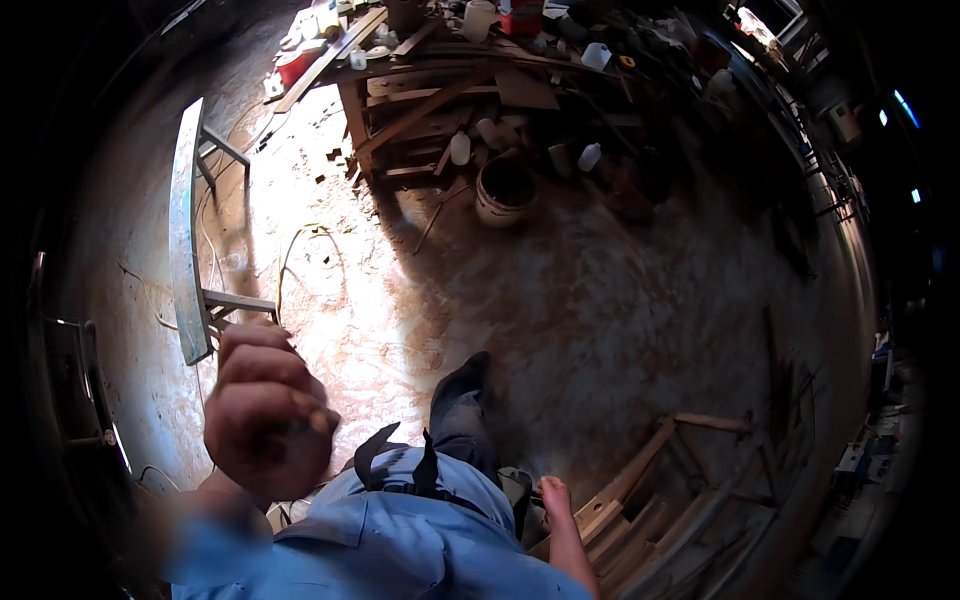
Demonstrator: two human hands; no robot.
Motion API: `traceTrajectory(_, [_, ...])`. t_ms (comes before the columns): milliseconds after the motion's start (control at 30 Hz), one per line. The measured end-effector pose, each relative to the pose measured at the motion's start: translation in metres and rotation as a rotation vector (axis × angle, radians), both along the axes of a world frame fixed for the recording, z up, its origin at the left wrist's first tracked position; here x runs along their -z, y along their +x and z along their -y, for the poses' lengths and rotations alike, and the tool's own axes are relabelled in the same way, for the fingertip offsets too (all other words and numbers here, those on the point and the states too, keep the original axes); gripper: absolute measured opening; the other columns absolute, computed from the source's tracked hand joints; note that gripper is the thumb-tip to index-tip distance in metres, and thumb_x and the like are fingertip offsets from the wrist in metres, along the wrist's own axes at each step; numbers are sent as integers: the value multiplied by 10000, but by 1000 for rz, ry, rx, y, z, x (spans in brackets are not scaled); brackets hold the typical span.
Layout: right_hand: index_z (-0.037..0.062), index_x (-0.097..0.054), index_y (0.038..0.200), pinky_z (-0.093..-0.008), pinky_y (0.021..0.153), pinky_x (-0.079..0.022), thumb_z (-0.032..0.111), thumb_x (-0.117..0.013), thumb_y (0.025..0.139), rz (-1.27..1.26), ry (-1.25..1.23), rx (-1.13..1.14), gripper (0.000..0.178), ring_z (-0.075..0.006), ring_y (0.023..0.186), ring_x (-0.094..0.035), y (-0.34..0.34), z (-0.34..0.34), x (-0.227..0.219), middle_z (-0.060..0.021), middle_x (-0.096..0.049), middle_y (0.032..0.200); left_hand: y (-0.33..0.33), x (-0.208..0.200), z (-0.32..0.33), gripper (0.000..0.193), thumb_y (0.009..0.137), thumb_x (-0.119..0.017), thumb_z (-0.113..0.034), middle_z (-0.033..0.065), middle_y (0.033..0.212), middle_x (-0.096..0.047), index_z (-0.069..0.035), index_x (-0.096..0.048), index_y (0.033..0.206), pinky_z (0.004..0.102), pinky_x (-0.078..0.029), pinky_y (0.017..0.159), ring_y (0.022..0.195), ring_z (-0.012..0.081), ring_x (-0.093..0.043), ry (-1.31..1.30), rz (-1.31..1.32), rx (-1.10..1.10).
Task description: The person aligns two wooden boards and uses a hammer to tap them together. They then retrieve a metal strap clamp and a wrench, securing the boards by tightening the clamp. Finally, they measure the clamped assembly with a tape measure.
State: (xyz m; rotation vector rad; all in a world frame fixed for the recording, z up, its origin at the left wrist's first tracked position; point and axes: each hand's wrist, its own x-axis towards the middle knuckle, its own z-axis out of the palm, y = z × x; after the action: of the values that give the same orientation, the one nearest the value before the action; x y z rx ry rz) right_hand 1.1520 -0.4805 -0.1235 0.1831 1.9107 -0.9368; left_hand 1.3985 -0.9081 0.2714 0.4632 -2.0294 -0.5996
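My left hand (268, 410) is raised close to the view, its fingers curled into a fist. Whatever it may hold is hidden inside the fingers, and the hand is slightly blurred. Beyond it stands a long narrow bench (186, 230) with a worn pale-blue top and splayed legs. Low at my side is my right hand (555, 494), small in the picture, with its fingers mostly turned out of sight. It is nearest to a wooden frame (640, 465) made of slats and bars, and I cannot tell whether it touches it.
Ahead, a rough wooden workbench (430, 72) carries boards, bottles and a red container (522, 18). A bucket (505, 192) stands on the floor before it, near white plastic bottles (589, 157). A thin cable (283, 265) trails over the sunlit floor. Clutter lines the dark right side.
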Motion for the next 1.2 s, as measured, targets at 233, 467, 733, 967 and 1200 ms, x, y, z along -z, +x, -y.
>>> traceTrajectory(233, [66, -524, 1096, -294, 570, -523, 229, -500, 954, 106, -2, 142, 217, -167, 673, -614, -124, 119, -21, -54, -607, 870, -108, 45, 105, 338, 797, -558, 142, 109, 988, -564, 30, -587, 1114, 246, -464, 750, 875, 141, -547, 408, -178, -216])
traceTrajectory(467, [57, -541, 1072, -289, 573, -511, 206, -503, 948, 35, 0, 377, 197, -157, 724, -616, -222, 167, -55, -48, -600, 913, -266, 82, 198, 189, 814, -575, 135, 133, 920, -584, 42, -596, 976, 274, -526, 683, 821, 178, -572, 447, -147, -66])
traceTrajectory(733, [15, -517, 1137, -386, 660, -526, 263, -509, 920, 200, 79, 599, 329, -269, 775, -628, -237, 159, -51, -133, -593, 971, -406, 138, 323, 173, 789, -625, 99, 88, 849, -590, 11, -586, 932, 249, -466, 697, 777, 154, -580, 318, 76, -38])
traceTrajectory(967, [9, -471, 1234, -397, 706, -545, 253, -513, 940, 168, 133, 580, 385, -279, 831, -636, -271, 259, -103, -177, -599, 1076, -509, 236, 397, 127, 797, -607, 32, 55, 819, -588, -42, -562, 890, 257, -464, 635, 707, 149, -577, 576, 153, -159])
traceTrajectory(1200, [3, -467, 1237, -393, 717, -544, 252, -508, 943, 117, 180, 669, 387, -287, 861, -640, -290, 287, -141, -178, -609, 1073, -570, 386, 438, 276, 791, -663, -230, 134, 916, -638, -77, -596, 1011, 455, -491, 736, 895, 337, -627, 579, 657, -191])
